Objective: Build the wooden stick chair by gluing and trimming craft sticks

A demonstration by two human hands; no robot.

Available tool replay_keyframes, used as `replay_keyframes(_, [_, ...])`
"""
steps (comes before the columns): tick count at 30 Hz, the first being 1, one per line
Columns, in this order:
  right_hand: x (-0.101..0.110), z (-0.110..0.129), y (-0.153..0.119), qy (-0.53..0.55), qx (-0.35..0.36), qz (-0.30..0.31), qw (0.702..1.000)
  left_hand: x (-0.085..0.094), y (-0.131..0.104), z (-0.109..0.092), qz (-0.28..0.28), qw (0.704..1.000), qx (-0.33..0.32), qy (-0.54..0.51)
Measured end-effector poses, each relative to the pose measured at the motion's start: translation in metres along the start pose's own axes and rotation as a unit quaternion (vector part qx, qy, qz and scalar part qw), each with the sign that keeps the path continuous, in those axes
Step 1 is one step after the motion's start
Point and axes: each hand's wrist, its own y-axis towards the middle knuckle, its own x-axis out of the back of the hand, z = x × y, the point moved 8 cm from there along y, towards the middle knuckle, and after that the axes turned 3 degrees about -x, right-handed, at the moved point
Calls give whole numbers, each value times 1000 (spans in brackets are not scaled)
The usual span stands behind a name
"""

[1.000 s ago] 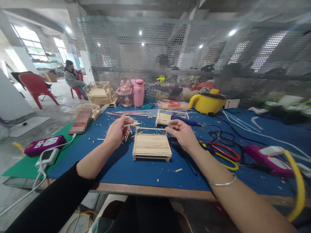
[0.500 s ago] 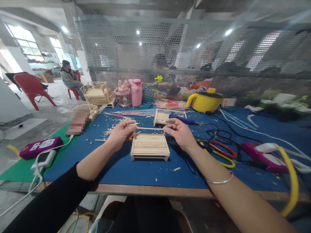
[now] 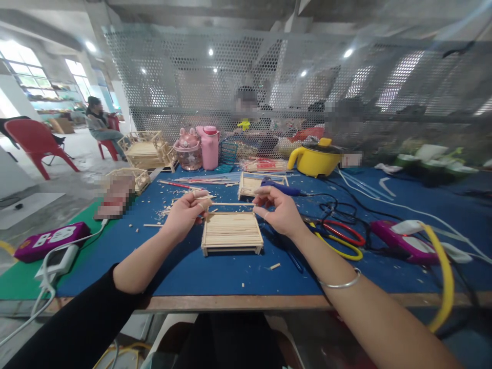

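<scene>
A small slatted wooden frame (image 3: pixel 232 230) stands on the blue mat in front of me. Above its far edge runs a thin wooden stick (image 3: pixel 231 204). My left hand (image 3: pixel 189 212) pinches the stick's left end, beside the frame's back left corner. At the back right corner, my right hand (image 3: pixel 277 209) has its fingers closed around the stick's other end. A blue glue gun (image 3: pixel 283 188) lies just beyond my right hand, in front of a second small wooden frame (image 3: pixel 248 185).
Scissors with red and yellow handles (image 3: pixel 340 240) lie right of my right arm, near cables and a purple power strip (image 3: pixel 403 242). Behind are a yellow pot (image 3: pixel 317 159), a pink flask (image 3: pixel 210 148) and larger wooden pieces (image 3: pixel 144 151). A phone (image 3: pixel 115 197) lies left. People sit beyond.
The whole view has shifted slightly, so things appear a little further left. Both hands keep their hold on the stick above the frame, with little change in position relative to it.
</scene>
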Motion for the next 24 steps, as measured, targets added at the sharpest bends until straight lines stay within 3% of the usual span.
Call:
replay_keyframes(3, [0, 2, -1, -31, 15, -11, 999, 0, 0, 0, 2, 1000, -3, 1])
replay_keyframes(14, [1, -7, 0, 20, -35, -38, 998, 4, -1, -1, -18, 999, -2, 28])
replay_keyframes(24, [-3, -8, -1, 16, 5, -1, 1000, 0, -3, -6, -5, 999, -21, 49])
